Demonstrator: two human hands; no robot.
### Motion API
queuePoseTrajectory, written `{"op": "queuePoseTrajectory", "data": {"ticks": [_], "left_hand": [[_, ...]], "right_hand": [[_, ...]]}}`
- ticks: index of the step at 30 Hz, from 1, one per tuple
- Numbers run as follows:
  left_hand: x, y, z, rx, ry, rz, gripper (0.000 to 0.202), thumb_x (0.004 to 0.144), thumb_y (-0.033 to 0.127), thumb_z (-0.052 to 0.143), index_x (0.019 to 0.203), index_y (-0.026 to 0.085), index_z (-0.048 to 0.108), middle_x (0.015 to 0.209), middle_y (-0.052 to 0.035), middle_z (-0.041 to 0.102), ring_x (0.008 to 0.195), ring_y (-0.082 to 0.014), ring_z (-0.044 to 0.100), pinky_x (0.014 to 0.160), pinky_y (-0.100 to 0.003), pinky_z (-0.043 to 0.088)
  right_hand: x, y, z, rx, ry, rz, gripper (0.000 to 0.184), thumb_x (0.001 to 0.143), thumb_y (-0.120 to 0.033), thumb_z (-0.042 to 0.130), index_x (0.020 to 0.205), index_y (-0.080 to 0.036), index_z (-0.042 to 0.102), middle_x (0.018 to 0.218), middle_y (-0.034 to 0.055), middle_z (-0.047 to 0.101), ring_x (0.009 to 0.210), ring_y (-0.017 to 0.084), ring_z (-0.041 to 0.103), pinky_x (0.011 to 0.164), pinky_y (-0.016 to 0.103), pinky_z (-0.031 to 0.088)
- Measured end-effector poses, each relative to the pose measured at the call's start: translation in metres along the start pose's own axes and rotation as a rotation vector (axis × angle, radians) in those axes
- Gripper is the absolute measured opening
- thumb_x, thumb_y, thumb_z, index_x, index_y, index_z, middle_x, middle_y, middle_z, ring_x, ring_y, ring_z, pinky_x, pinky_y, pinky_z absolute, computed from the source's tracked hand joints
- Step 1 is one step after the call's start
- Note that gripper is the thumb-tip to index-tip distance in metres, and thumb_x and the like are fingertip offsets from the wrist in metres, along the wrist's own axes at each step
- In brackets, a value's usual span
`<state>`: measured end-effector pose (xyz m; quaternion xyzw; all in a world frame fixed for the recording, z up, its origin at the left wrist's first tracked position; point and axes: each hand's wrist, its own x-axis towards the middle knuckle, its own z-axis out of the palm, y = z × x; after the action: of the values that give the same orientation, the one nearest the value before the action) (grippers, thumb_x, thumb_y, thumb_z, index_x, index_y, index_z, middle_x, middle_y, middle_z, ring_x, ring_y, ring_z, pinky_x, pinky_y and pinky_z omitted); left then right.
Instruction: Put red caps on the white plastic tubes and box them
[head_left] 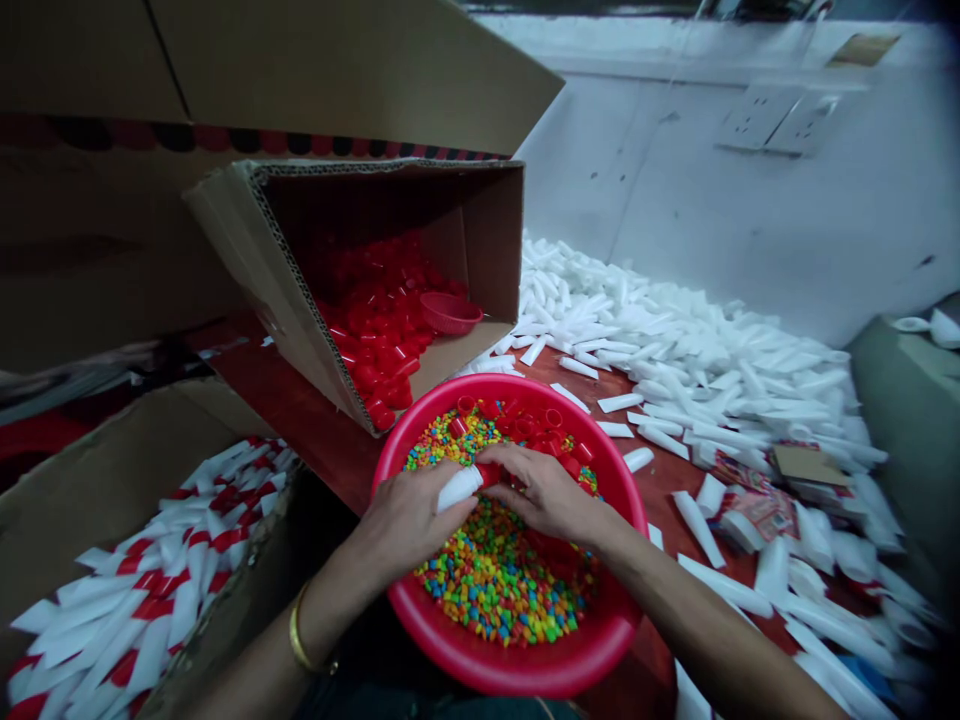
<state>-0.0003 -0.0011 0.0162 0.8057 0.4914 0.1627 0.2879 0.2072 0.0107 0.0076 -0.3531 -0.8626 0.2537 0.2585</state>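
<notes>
my hands at work over a red plastic basin [517,675] at 6 o'clock: my left hand [409,520] is closed around a white plastic tube [459,488], fingers wrapped on its body, while my right hand [544,495] pinches a red cap [489,474] at the tube's end, the two hands almost touching above the basin's middle. the basin holds multicoloured pellets [499,590], with loose red caps [525,425] at its far side. a gold bangle [301,640] circles my left wrist. at 11 o'clock a tilted cardboard box [255,260] lies open toward me, filled with more red caps [375,320], a small red basket [450,313] resting on them. a pile of white tubes [675,370] spreads across the red tabletop [330,450] from 12 to 3 o'clock, below twin wall sockets [780,118]. at 8 o'clock a second carton [112,480] holds red-striped white tubes [142,590]
</notes>
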Motion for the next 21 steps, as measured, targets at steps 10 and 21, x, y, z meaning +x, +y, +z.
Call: {"op": "queuePoseTrajectory", "data": {"ticks": [10, 21], "left_hand": [[0.002, -0.001, -0.013, 0.037, -0.084, 0.014, 0.023, 0.08, 0.039, 0.051, 0.094, 0.026, 0.064, 0.079, 0.0007, 0.067, 0.073, -0.0182, 0.061, 0.06, -0.026, 0.039], [0.002, 0.001, 0.008, 0.238, -0.083, -0.01, 0.014, 0.079, 0.03, 0.048, 0.087, 0.021, 0.057, 0.08, -0.0034, 0.066, 0.077, -0.0206, 0.063, 0.06, -0.026, 0.039]], "right_hand": [[0.001, -0.001, -0.001, 0.023, -0.054, -0.039, 0.027, 0.088, -0.018, 0.051, 0.116, -0.018, 0.049, 0.111, 0.0093, 0.058, 0.103, 0.018, 0.055, 0.087, 0.033, 0.047], [0.005, -0.002, 0.004, 0.058, -0.249, 0.153, 0.028, 0.094, -0.035, 0.038, 0.083, -0.015, 0.054, 0.067, 0.0006, 0.052, 0.058, 0.012, 0.047, 0.054, 0.023, 0.037]]}}
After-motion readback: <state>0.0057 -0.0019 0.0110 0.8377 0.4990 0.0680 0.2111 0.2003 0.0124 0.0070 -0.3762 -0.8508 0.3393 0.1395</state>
